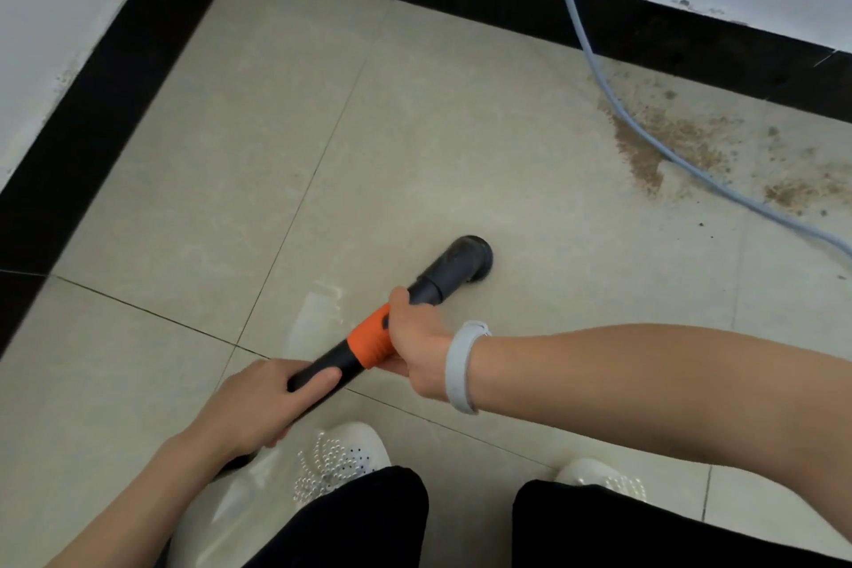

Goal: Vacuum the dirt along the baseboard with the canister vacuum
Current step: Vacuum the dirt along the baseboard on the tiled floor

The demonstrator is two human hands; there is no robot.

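At lower centre, with both hands [417,348] clamped on the wand [369,344], steer the nozzle [468,261] toward the dirt [664,143] at right, avoiding the cable [613,101].

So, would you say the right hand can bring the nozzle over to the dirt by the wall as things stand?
Probably yes. The right hand grips the wand just behind the nozzle, and only bare tile separates it from the dirt. The pale cable lies across the patch, though, and may need nudging aside.
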